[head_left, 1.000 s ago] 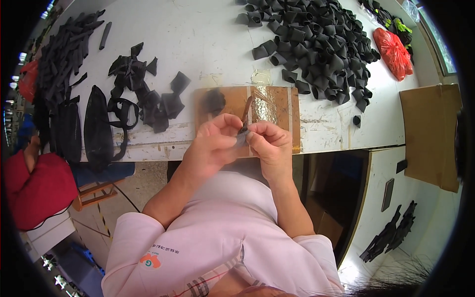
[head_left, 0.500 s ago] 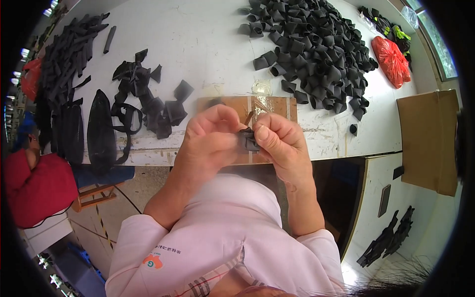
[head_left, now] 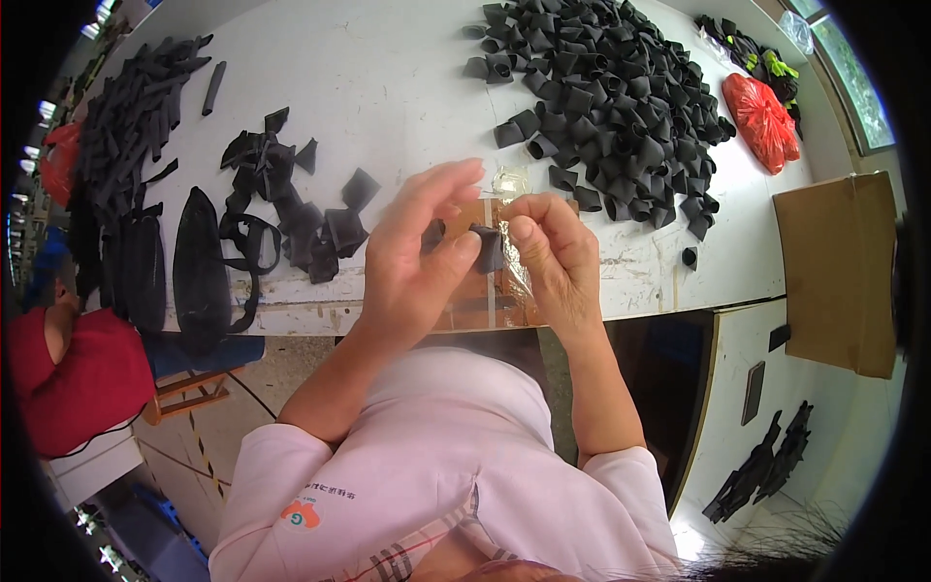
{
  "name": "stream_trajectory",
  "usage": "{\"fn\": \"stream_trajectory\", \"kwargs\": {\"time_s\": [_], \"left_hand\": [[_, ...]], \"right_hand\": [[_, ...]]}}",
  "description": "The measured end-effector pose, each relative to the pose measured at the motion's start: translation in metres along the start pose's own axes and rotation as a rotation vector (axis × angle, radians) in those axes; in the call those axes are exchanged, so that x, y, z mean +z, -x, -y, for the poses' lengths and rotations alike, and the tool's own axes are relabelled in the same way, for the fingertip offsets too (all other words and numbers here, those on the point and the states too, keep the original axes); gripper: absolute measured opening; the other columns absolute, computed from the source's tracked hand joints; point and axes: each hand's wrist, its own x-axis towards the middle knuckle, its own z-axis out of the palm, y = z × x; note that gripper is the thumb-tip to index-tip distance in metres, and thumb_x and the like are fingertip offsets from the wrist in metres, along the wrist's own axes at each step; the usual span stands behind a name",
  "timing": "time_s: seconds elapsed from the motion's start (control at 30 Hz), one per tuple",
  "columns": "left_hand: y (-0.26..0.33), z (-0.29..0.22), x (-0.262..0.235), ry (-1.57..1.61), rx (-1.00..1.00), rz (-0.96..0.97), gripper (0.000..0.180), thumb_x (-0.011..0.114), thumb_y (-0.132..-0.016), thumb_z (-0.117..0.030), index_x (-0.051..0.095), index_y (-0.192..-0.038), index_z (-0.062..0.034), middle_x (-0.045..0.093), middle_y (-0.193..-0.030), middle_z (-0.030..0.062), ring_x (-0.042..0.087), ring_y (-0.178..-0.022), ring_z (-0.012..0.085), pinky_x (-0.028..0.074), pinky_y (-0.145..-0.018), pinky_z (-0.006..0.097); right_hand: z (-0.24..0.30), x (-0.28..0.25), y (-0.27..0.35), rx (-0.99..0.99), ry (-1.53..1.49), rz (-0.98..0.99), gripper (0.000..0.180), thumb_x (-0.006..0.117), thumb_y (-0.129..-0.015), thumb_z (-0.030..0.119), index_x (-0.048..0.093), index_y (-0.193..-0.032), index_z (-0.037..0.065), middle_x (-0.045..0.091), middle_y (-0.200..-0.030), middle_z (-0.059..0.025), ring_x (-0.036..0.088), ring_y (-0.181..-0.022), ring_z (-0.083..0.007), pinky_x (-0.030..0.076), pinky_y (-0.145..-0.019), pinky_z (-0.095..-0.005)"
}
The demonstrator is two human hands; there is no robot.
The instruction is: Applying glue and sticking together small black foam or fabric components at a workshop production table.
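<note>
A small black folded fabric piece (head_left: 490, 251) is between my hands, above a brown board (head_left: 465, 312) at the table's front edge. My left hand (head_left: 412, 257) has its fingers stretched and spread, with the thumb tip against the piece's left side. A second dark piece (head_left: 433, 234) shows in the gap between that thumb and the fingers. Just right of the folded piece, my right hand (head_left: 558, 257) is closed, thumb and index finger pinched together. What lies in this pinch, if anything, cannot be made out. Clear shiny tape (head_left: 517, 276) runs down the board.
A large heap of black fabric loops (head_left: 621, 116) covers the far right. To the left lie loose black pieces (head_left: 315, 233), dark strips (head_left: 141, 107) and a black pouch (head_left: 201, 257). A red plastic bag (head_left: 761, 121) and cardboard box (head_left: 834, 276) stand right. A person in red sits left.
My left hand has come off its pinch on the black piece, and its fingers now stretch upward. My right hand has shifted slightly right, apart from the piece. More of the taped board shows.
</note>
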Motion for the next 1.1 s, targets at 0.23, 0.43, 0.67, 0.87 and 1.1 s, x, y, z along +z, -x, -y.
{"fn": "stream_trajectory", "kwargs": {"time_s": [0.23,0.43,0.67,0.87,1.1], "left_hand": [[0.004,0.003,0.009,0.164,0.105,0.008,0.008,0.057,-0.082,-0.007,0.054,-0.085,0.0005,0.053,-0.085,0.0078,0.049,-0.084,0.0172,0.038,-0.084,0.030],[0.009,-0.002,0.011,0.662,-0.191,-0.269,0.013,0.046,-0.089,-0.013,0.051,-0.088,-0.0016,0.049,-0.085,0.0060,0.043,-0.084,0.0149,0.035,-0.079,0.028],[0.020,0.006,0.009,0.543,-0.179,-0.224,0.010,0.047,-0.088,-0.012,0.052,-0.089,-0.0021,0.050,-0.084,0.0051,0.043,-0.081,0.0131,0.035,-0.079,0.026],[0.018,0.011,0.010,0.514,-0.141,-0.202,0.013,0.044,-0.090,-0.012,0.051,-0.092,-0.0013,0.051,-0.089,0.0073,0.045,-0.083,0.0135,0.036,-0.080,0.027],[0.044,0.006,0.018,0.299,-0.090,-0.139,0.031,0.053,-0.083,-0.016,0.043,-0.106,0.0034,0.052,-0.100,0.0103,0.050,-0.088,0.0135,0.040,-0.078,0.027]], "right_hand": [[0.011,0.008,0.016,-0.464,0.320,-0.090,0.029,0.070,-0.069,0.014,0.056,-0.092,0.002,0.053,-0.081,-0.0080,0.053,-0.065,-0.0187,0.043,-0.051,-0.0257],[0.009,0.011,0.007,-0.632,0.478,-0.167,0.023,0.067,-0.062,0.001,0.057,-0.082,0.000,0.052,-0.073,-0.0088,0.048,-0.059,-0.0214,0.038,-0.047,-0.0297],[-0.005,0.011,0.006,-0.776,0.609,-0.174,0.030,0.058,-0.051,-0.005,0.056,-0.080,-0.001,0.049,-0.071,-0.0075,0.044,-0.058,-0.0212,0.037,-0.046,-0.0301],[0.003,0.008,0.008,-0.667,0.638,-0.126,0.017,0.058,-0.059,-0.006,0.054,-0.075,0.000,0.049,-0.068,-0.0073,0.044,-0.056,-0.0182,0.037,-0.047,-0.0283],[0.009,0.004,0.044,0.127,-0.529,-0.180,0.016,0.054,-0.085,0.012,0.054,-0.075,0.000,0.055,-0.066,-0.0050,0.048,-0.053,-0.0091,0.037,-0.048,-0.0195]]}}
